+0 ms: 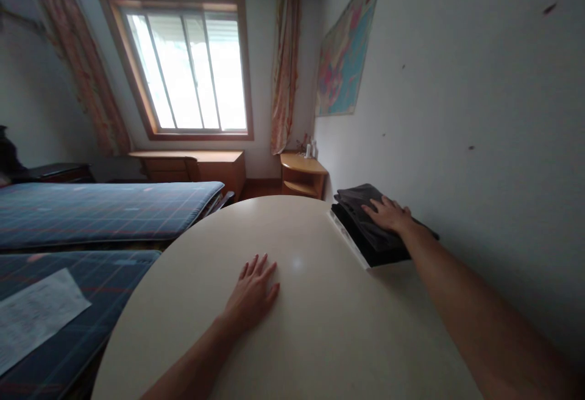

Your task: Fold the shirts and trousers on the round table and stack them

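Note:
My left hand (253, 287) lies palm down on the round cream table (292, 229), fingers stretched out, with nothing held. Over at the table's right side, my right hand (388, 212) rests flat with spread fingers on top of a dark grey folded cloth (361, 202). The cloth lies on a black item (384, 253) whose kind I cannot make out. Beneath both shows the edge of something thin and white (350, 241). My right forearm hides part of the cloth's near right side.
Left of the table are two blue plaid padded surfaces (114, 211); a printed paper sheet (41, 314) lies on the nearer one. The wall (457, 83) with a map (347, 52) borders the right side. A wooden desk (219, 165) and corner shelf (304, 165) stand by the window (187, 71).

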The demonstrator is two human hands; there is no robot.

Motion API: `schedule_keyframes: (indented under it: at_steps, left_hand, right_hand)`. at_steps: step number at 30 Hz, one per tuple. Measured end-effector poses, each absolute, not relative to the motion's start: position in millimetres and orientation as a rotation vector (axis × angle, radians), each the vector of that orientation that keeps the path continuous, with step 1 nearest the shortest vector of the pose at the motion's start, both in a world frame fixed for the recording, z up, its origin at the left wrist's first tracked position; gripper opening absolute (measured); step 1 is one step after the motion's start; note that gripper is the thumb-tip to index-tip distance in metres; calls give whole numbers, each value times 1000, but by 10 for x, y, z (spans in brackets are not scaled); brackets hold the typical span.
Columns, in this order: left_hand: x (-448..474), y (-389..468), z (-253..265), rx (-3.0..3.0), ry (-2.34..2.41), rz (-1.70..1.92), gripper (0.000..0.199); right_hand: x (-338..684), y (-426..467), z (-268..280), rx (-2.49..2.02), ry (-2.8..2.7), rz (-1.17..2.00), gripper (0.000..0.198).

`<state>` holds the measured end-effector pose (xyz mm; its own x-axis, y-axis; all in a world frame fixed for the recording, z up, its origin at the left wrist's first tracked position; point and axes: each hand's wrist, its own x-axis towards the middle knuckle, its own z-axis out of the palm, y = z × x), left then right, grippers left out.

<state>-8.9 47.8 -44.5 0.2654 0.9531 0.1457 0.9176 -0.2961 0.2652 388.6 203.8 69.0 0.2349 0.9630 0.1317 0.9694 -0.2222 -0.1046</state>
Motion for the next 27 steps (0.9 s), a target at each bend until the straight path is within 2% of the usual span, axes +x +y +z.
schedule_keyframes:
  at_steps: [5,8,10,17,27]
  left_hand:
    - [-71,461,-442,2461,1796,461,57]
    - [-32,444,-438,2514,1781,512,58]
    - [-4,440,-430,2497,1823,534,60]
    - [-5,479,-454,2423,1830,500,61]
    - [-85,499,-490,2387,1785,445,61]
  right_hand:
    - [3372,1726,753,-2074,-2018,-130,62]
    - [2907,1398,541,-1846,-2126,-182,58]
    - [2613,1155,306,-1743,-2183,-108,58]
    - [2216,631,-329,-1785,-2356,325,73]
    - [2299,604,-287,-1775,-2417,369,74]
